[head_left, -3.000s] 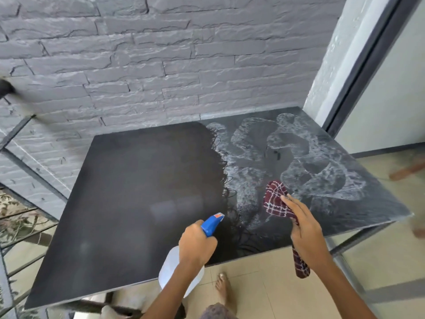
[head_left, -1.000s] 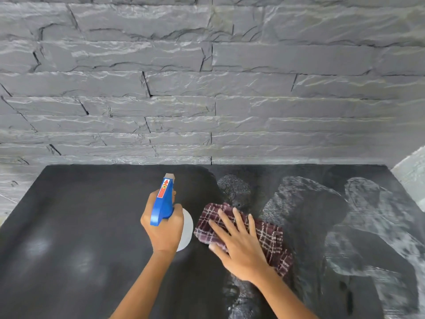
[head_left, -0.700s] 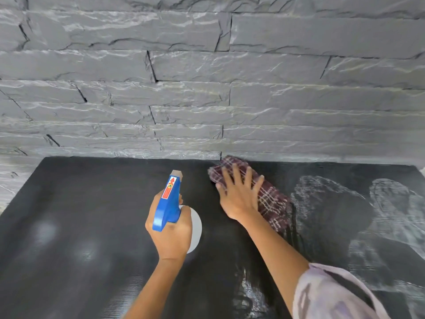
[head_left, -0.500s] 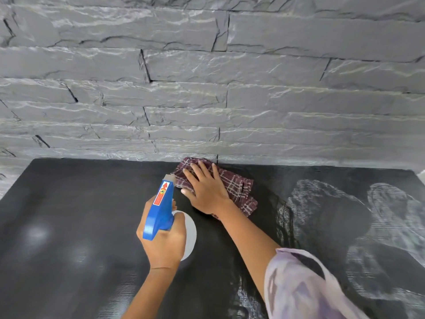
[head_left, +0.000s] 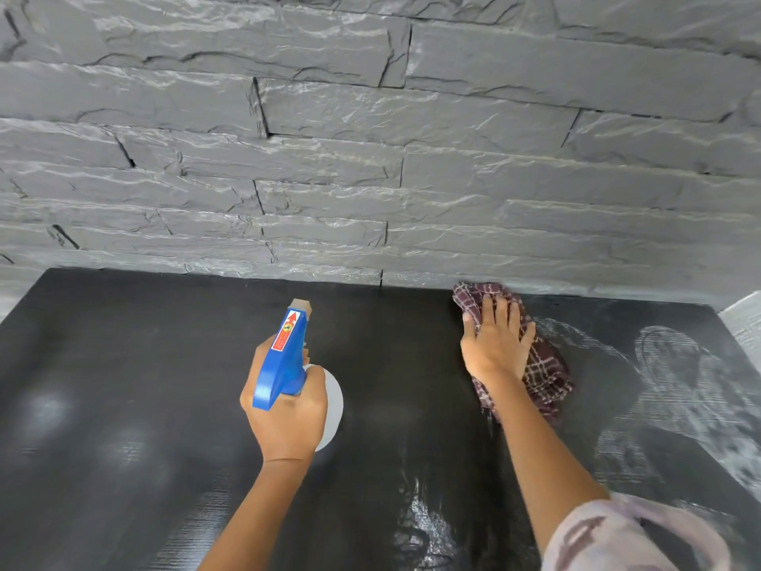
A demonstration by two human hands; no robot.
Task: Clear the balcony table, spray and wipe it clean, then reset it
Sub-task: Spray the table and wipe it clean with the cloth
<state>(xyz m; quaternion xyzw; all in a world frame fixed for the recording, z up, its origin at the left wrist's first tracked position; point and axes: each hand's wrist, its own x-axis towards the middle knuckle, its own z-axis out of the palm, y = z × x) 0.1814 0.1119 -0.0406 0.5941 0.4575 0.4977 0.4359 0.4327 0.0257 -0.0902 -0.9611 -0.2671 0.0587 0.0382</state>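
The black tabletop (head_left: 123, 364) fills the lower half of the view. My left hand (head_left: 288, 410) grips a spray bottle with a blue trigger head (head_left: 284, 356), held upright above the table's middle, nozzle pointing toward the wall. My right hand (head_left: 496, 344) lies flat with straight fingers on a maroon checked cloth (head_left: 543, 372), pressing it onto the table close to the back edge. Whitish smeared streaks (head_left: 675, 389) cover the right part of the tabletop; the left part looks dark and even.
A grey stone-brick wall (head_left: 370, 138) rises directly behind the table's back edge. A pale wall corner (head_left: 745, 319) shows at the far right. A light patterned sleeve (head_left: 617, 537) covers my right upper arm at the bottom right.
My right hand has slid the cloth to the right along the back edge, from beside the spray bottle to well clear of it. The left hand with the bottle stays about where it was.
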